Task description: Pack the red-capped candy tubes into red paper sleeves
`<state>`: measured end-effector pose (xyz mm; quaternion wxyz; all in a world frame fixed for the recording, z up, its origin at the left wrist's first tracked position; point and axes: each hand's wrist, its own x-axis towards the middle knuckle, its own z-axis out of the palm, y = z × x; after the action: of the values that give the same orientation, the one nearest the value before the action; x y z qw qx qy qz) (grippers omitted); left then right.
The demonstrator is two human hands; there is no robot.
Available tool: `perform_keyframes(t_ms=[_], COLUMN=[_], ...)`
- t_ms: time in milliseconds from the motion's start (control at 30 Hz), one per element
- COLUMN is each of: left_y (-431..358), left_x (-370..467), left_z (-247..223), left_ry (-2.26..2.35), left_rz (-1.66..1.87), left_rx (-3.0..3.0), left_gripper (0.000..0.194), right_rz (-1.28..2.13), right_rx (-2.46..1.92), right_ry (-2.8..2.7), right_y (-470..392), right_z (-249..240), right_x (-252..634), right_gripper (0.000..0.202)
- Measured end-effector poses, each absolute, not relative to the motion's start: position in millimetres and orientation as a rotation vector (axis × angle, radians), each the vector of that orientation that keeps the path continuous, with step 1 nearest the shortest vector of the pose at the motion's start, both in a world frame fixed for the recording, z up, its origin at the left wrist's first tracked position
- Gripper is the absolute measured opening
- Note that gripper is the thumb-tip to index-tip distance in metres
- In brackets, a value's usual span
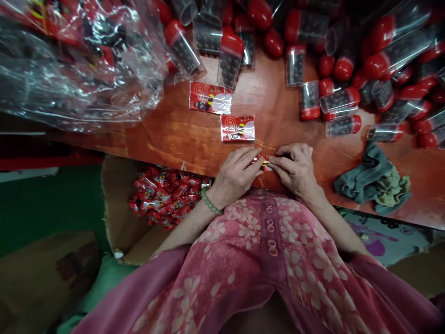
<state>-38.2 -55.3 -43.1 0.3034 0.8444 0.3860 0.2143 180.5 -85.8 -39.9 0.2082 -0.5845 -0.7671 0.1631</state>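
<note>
My left hand (238,174), with a green bead bracelet at the wrist, lies at the table's front edge, its fingertips pressed on a small red printed packet (266,163). From the other side my right hand (295,169) pinches the same packet, thumb and fingers together; its lower part is covered by the fingers. Just beyond the hands a flat red packet (238,128) rests on the wood, and another flat red packet (205,98) lies farther back to the left.
Clear tubes with red caps (309,99) cover the back and right of the table (156,139). A large clear plastic bag (139,60) fills the back left. A cloth (368,178) lies right. Below left, a cardboard box (120,208) holds several red packets.
</note>
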Motion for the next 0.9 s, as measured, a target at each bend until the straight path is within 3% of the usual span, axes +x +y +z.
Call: perform_keyframes(t_ms=[167, 300, 467, 633, 733, 900], left_y=[-53.8, -51.5, -44.7, -41.8, -41.4, -35.7], left_x=[-38.8, -37.6, -44.9, -50.6, -47.0, -37.1], left_z=[-47.5, -38.4, -32.9, -19.2, -10.6, -3.5], left_ry=[1.012, 1.031, 0.956, 0.895, 0.944, 0.971], left_rz=[0.818, 0.862, 0.798, 0.681, 0.670, 0.764], left_rx=[2.203, 2.094, 2.102, 2.196, 2.332, 2.403], left_gripper=[0.022, 0.020, 0.022, 0.044, 0.024, 0.010], right_rz=[0.593, 0.760, 0.625, 0.525, 0.504, 0.585], right_rx=[-1.571, -1.362, -1.214, -1.151, -1.145, -1.153], right_ry=[-2.082, -2.145, -2.185, -2.164, -2.246, -2.309], right_y=[-82.2, -77.2, -70.2, -64.6, -61.3, -56.5], right_z=[-27.3, -13.8, -22.9, -25.7, -18.3, -11.5], right_x=[182.7, 191.2, 188.9, 179.8, 177.8, 179.2], right_gripper=[0.026, 0.050, 0.021, 0.014, 0.018, 0.026])
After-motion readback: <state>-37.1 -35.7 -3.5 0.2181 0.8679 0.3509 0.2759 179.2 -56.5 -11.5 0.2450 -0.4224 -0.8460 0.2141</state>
